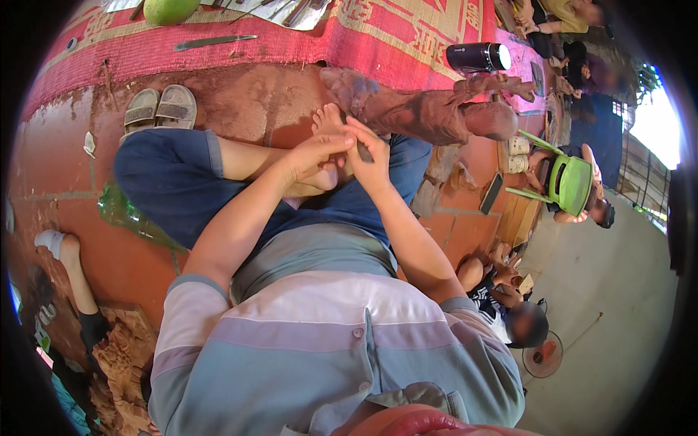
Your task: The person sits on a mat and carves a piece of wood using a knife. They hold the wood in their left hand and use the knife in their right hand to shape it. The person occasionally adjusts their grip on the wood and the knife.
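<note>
I sit cross-legged, and my two hands meet above my bare foot. My right hand (369,158) is closed around a small dark flat piece (363,151), whose exact kind I cannot make out. Beside it, my left hand (318,155) has its fingers pressed together, their tips against the right hand's fingers. Whatever the left fingertips pinch, if anything, is hidden. Just beyond the hands a reddish-brown carved wooden figure (422,115) lies on its side, touched by neither hand.
On the red patterned mat (291,51) ahead lie a knife-like blade (216,42), a green round fruit (171,9) and a dark tumbler (476,57). Sandals (160,109) and a green plastic bottle (138,214) are at left. Rightward are a phone (491,193), a green chair (571,182) and seated people.
</note>
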Available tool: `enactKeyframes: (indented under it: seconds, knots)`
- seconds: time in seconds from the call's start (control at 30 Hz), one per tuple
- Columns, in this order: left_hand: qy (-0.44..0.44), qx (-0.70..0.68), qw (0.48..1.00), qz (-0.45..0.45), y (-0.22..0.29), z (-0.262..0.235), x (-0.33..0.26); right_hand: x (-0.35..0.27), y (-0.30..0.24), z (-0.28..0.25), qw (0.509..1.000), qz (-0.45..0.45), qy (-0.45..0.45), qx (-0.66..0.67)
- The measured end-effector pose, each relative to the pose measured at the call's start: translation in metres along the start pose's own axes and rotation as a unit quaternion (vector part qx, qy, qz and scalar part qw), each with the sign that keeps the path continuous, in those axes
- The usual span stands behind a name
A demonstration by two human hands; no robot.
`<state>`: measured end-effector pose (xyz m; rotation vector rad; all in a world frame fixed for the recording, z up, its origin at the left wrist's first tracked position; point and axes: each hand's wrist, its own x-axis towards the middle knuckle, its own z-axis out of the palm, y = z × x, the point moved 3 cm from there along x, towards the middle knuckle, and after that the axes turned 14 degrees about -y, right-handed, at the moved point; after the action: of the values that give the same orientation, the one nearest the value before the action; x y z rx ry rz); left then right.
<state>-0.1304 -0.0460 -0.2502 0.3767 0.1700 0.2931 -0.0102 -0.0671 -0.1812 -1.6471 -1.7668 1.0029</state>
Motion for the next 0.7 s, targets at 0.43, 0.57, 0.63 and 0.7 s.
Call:
enactKeyframes:
  seconds: [0.43,0.57,0.63,0.7]
  knots:
    - [0.018,0.023,0.999,0.015,-0.003,-0.006,0.007,0.009,0.002,-0.001,0.999,-0.024,0.005,-0.024]
    - [-0.011,-0.039,0.999,-0.021,-0.008,0.005,0.0,-0.003,-0.002,-0.006,0.998,0.021,-0.056,-0.01]
    - [-0.006,-0.014,1.0,0.027,0.003,0.0,0.006,0.011,0.0,-0.007,0.999,0.014,-0.029,-0.002]
    - [0.007,0.005,0.999,0.043,-0.005,-0.006,0.007,0.02,-0.003,-0.006,1.0,-0.01,-0.002,-0.006]
